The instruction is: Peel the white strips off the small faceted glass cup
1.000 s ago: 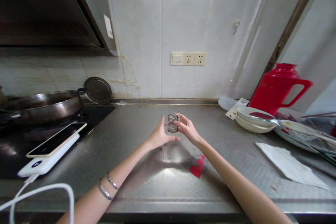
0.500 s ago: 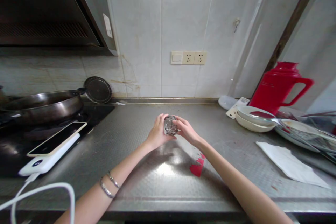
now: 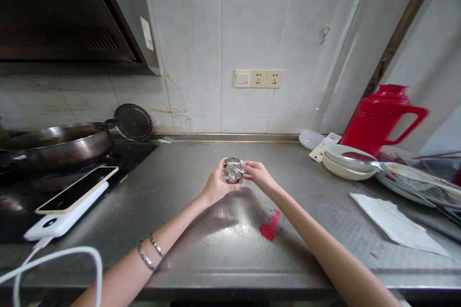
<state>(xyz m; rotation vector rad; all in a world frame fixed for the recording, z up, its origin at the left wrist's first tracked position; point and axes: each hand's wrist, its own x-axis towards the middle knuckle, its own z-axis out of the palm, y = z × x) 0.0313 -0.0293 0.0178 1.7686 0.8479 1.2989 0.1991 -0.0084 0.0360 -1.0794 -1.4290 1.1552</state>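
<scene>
My left hand (image 3: 218, 184) is wrapped around a small, shiny, see-through object (image 3: 234, 171) with dark and bright reflections, held a little above the metal counter (image 3: 201, 254). It looks like glass, but its exact kind is unclear. The fingers of my right hand (image 3: 260, 175) are pinched together at the object's right edge, where a pale bit shows at the fingertips. I cannot tell whether that bit is part of the object. Below the hands, a red torn patch (image 3: 270, 226) marks the countertop.
On the left, a pan (image 3: 61, 146) sits on the black stove, with a phone (image 3: 77, 189) on a white power bank (image 3: 54, 225) and its cable nearby. To the right are a red thermos (image 3: 382, 117), stacked bowls (image 3: 347, 169), plates and a white paper napkin (image 3: 396, 223).
My right fingers have moved from over the top of the shiny object to its right edge. The object shows more of its bright surface, still in my left hand.
</scene>
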